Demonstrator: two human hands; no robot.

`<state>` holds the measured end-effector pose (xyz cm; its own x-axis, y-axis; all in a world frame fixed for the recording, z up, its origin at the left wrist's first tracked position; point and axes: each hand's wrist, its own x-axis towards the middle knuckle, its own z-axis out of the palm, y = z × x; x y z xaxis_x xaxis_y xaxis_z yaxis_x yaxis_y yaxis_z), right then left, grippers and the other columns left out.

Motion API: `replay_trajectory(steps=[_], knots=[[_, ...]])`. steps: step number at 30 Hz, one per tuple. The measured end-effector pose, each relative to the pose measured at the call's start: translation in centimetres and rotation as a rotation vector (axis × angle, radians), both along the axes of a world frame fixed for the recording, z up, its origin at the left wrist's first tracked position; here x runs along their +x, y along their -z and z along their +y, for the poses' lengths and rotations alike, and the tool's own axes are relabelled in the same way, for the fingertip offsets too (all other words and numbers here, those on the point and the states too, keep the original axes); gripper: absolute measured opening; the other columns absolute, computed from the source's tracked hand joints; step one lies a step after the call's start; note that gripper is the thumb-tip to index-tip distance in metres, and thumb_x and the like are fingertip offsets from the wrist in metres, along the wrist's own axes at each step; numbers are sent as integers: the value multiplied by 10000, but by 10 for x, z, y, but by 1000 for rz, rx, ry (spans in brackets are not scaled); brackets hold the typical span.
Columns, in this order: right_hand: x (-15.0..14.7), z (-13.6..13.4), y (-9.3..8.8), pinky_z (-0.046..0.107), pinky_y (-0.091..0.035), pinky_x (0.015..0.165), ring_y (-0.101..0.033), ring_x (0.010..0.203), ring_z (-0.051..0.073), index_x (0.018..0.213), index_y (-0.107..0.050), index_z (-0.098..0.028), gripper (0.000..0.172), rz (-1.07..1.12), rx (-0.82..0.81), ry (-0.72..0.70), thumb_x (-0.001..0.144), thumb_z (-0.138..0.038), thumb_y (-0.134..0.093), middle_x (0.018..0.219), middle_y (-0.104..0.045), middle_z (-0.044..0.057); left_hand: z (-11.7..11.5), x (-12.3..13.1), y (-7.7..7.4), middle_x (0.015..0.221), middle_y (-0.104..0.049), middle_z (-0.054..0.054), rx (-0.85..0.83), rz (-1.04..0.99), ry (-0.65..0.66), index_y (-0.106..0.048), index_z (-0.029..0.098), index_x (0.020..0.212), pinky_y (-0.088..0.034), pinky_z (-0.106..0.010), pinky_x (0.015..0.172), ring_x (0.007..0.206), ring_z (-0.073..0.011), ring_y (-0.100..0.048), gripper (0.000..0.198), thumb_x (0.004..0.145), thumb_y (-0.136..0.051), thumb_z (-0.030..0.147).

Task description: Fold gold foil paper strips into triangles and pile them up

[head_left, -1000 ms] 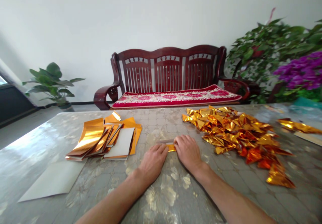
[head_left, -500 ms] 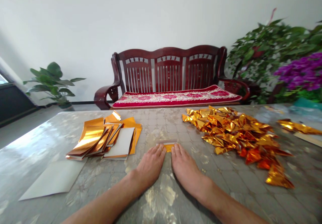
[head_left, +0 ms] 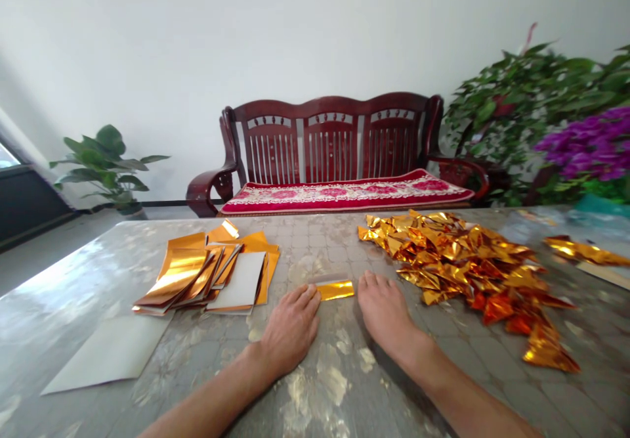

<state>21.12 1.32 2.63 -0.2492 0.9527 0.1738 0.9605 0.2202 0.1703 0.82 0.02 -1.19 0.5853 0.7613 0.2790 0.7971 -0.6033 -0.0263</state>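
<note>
A strip of folded gold foil paper (head_left: 336, 290) lies in front of me, with a pale edge along its far side. My left hand (head_left: 294, 325) rests on the table, its bunched fingertips closed on the strip's left end; the thumb is hidden. Just right of the strip, my right hand (head_left: 386, 306) lies palm down and apart from it, fingers stretched forward and holding nothing. To the left is a loose stack of gold foil sheets (head_left: 184, 267) with grey-white backs. A heap of folded gold foil pieces (head_left: 443, 247) spreads over the right side.
One pale sheet (head_left: 108, 352) lies face down at the table's left. Near the right edge are a long gold foil piece (head_left: 585, 251) and a clear plastic bag (head_left: 534, 220). Beyond the table (head_left: 325, 392) stands a dark red wooden bench (head_left: 329, 146), with plants on both sides.
My right hand has come off the foil strip and moved right. My left hand has shifted slightly left, staying at the strip's left end. More of the gold surface shows.
</note>
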Motion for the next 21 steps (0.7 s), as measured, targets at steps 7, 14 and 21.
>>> replay_trajectory(steps=[7, 14, 21], knots=[[-12, -1, 5, 350, -424, 784, -601, 918, 234, 916, -702, -187, 121, 59, 75, -384, 897, -140, -593, 931, -696, 65, -1, 24, -11, 1171, -669, -94, -63, -72, -6, -645, 155, 1102, -428, -352, 1046, 1163, -217, -566, 296, 945, -397, 114], [-13, 9, 23, 345, -403, 726, -617, 803, 219, 860, -693, -158, 98, 39, 105, -428, 880, -111, -610, 851, -694, 61, 21, 9, -20, 1008, -685, -45, -182, 5, 69, -648, 200, 1026, -487, -307, 883, 980, -204, -597, 223, 944, -454, 125], [-12, 11, 28, 337, -398, 700, -622, 778, 220, 851, -664, -158, 118, 55, 113, -423, 890, -93, -574, 827, -684, 60, 35, 3, -26, 965, -690, -42, -113, 133, 148, -636, 199, 1036, -497, -309, 812, 928, -211, -616, 161, 952, -500, 188]])
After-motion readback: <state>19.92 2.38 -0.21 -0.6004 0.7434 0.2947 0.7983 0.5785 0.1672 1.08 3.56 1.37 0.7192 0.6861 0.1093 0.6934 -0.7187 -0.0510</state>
